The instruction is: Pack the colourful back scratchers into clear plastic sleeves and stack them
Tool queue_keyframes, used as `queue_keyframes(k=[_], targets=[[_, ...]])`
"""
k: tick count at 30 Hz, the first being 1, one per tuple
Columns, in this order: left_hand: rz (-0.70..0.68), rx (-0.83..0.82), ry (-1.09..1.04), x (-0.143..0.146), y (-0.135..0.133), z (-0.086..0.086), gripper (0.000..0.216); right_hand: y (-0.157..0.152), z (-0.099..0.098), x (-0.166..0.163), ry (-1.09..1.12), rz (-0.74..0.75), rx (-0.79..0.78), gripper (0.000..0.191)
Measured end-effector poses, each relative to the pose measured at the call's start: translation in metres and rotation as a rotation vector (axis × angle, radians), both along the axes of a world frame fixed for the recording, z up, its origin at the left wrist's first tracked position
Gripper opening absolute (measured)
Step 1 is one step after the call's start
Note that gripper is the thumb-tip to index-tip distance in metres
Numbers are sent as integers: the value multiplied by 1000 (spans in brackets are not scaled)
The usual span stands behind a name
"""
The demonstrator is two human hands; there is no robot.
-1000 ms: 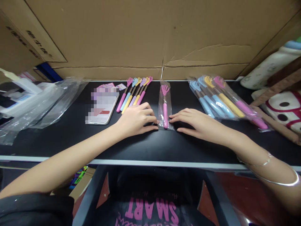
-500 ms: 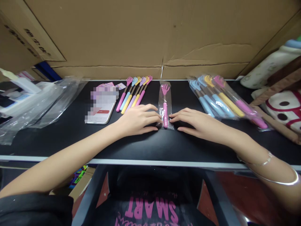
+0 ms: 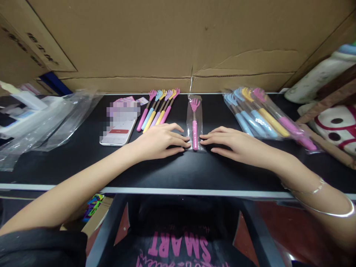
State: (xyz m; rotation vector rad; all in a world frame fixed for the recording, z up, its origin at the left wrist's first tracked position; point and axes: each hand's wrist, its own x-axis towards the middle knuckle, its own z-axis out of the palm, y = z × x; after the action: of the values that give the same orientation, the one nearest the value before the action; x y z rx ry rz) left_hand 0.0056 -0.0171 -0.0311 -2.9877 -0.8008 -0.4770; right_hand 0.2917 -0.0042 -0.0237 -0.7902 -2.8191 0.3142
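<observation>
A pink back scratcher (image 3: 195,129) with a hand-shaped head lies in a clear plastic sleeve (image 3: 199,115), head pointing away from me. My left hand (image 3: 164,141) rests flat to its left, fingers stretched out, fingertips at the sleeve's edge. On the other side my right hand (image 3: 232,144) lies open, its fingertips touching or very close to the sleeve's right edge. Behind my left hand several unwrapped back scratchers (image 3: 155,115) in pink, blue, yellow and purple lie in a row. Several bagged back scratchers (image 3: 260,116) lie beyond my right hand.
A phone (image 3: 118,131) lies left of the unwrapped row, near small printed cards (image 3: 122,100). Clear plastic bags (image 3: 69,118) spread over the table's left side. A cardboard wall (image 3: 133,44) closes off the back. At right are a bottle (image 3: 317,79) and a red-and-white pouch (image 3: 339,126).
Both hands stay beside the sleeved back scratcher. The fingertips have drawn back very slightly from it, and the view has shifted a little.
</observation>
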Motion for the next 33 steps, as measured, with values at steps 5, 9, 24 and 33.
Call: queue_keyframes(k=[5, 9, 24, 33], targets=[[41, -146, -9, -4, 1, 3, 27, 0, 1, 1, -26, -11, 7, 37], [53, -197, -32, -5, 2, 4, 23, 0, 2, 2, -34, -26, -2, 38], [41, 98, -20, 3, -1, -4, 19, 1, -2, -2, 13, 3, 35, 32], [111, 403, 3, 16, -8, -7, 18, -2, -4, -9, 36, -18, 209, 28]])
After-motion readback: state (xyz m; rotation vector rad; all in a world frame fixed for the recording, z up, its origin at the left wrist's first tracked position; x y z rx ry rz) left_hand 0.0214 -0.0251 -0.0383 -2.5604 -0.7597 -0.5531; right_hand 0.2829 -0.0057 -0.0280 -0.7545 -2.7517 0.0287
